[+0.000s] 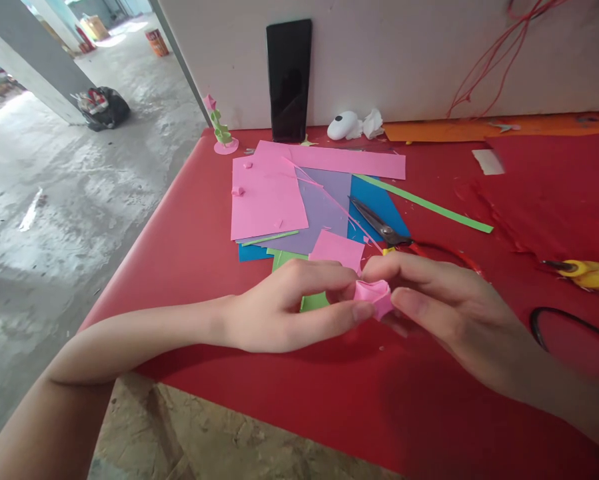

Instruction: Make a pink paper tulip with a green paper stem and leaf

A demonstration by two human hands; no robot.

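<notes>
I had the small pink paper roll (374,295) pinched between both hands, held just above the red surface (289,387) near its front edge. My left hand (284,310) came in from the side, thumb below and fingers (324,270) curled over the top, closed on the left end of the roll. My right hand (449,307) met it from the other side, fingers narrow and closed around the right end, thumb pressed against the paper. The roll looked like a coiled strip, open at the top, so I judged I was in the middle of shaping or tightening the coil rather than cutting or gluing.

Beyond my hands lay the stack of coloured sheets (299,200), pink over lilac and blue, with a small pink square (336,250) nearest me. The scissors (379,223) rested on the blue sheet, blades shut as far as I could tell, beside a long green strip (429,207). A yellow glue gun (586,275) lay well off to my right. A finished little paper flower (220,127) stood at the far corner, near a dark phone (289,80) propped against the wall.

By my reckoning the next move called for a steady pinch so the coil would not spring open, and one hand freed only once the other held it firmly.
</notes>
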